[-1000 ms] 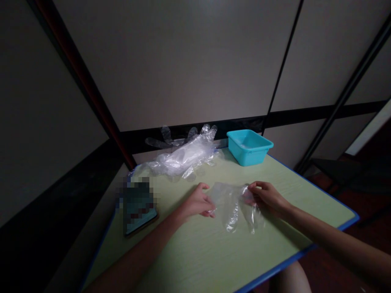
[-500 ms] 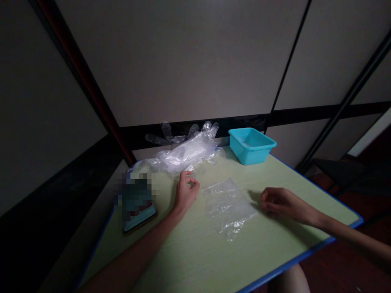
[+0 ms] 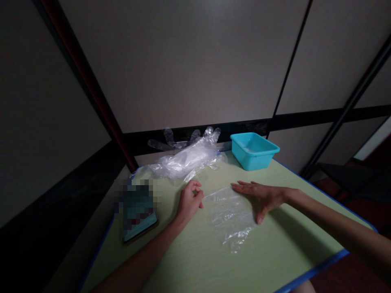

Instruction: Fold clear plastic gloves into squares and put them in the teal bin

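Note:
A thin clear plastic glove [image 3: 227,213] lies flat and wrinkled on the table, its straight edge toward the back. At that edge's left corner, my left hand [image 3: 191,199] has its fingers curled closed, the fingertips meeting the plastic. My right hand [image 3: 259,195] is open over the right side of the glove, fingers stretched toward its back corner and thumb down near its right edge. Behind my left hand is a loose pile of clear disposable gloves [image 3: 186,158], some fingers sticking up.
A turquoise plastic basin [image 3: 255,156] stands at the table's back right. On the left lies a phone-like object [image 3: 140,219], partly pixelated. The pale green table [image 3: 195,260] has a blue edge and stands against panelled doors [image 3: 189,65]. A dark seat-like shape [image 3: 351,179] is at the right.
My right hand has moved left and opened, from beside the plastic glove to over its right side. My left hand stays at the left corner. The view has tilted up slightly.

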Motion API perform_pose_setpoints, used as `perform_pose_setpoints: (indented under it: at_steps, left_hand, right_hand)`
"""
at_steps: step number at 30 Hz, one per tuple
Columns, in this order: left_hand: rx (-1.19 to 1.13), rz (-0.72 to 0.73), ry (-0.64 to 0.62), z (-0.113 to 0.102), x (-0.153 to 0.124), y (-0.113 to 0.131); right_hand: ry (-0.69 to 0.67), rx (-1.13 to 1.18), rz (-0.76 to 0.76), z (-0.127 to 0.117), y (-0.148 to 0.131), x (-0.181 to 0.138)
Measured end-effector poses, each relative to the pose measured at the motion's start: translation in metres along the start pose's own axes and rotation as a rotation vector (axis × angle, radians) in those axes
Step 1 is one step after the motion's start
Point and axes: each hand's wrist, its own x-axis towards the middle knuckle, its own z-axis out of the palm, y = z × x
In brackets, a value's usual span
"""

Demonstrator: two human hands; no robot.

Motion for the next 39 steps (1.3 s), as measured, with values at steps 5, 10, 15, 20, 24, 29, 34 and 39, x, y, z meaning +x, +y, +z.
perform_pose_setpoints:
  at_steps: [5, 10, 15, 20, 24, 29, 34, 39]
  left_hand:
    - [-0.007, -0.015, -0.008, 0.001, 0.0, 0.001]
    - [-0.008, -0.022, -0.002, 0.001, 0.0, 0.002]
    - [0.003, -0.035, -0.019, 0.001, -0.003, 0.007]
    - [0.149, 0.025, -0.107, 0.001, -0.008, 0.012]
    - [0.225, 0.061, -0.143, 0.001, -0.008, 0.01]
    - [0.245, 0.028, -0.144, 0.002, -0.007, 0.009]
    - [0.264, 0.038, -0.145, 0.002, -0.007, 0.01]
    - [0.29, 0.044, -0.156, 0.002, -0.008, 0.011]
  right_hand:
    - [-0.032, 0.002, 0.109, 0.003, -0.003, -0.002]
    - [0.054, 0.024, 0.185, 0.014, -0.004, -0.009]
    - [0.128, 0.057, 0.141, 0.017, -0.002, -0.012]
    - [0.256, -0.051, 0.137, 0.026, -0.01, -0.004]
    - [0.307, -0.187, 0.148, 0.042, -0.013, 0.001]
    - [0.333, -0.249, 0.141, 0.05, -0.007, -0.001]
    - [0.371, -0.249, 0.151, 0.05, -0.007, 0.001]
    - [0.428, -0.297, 0.163, 0.058, -0.011, 0.012]
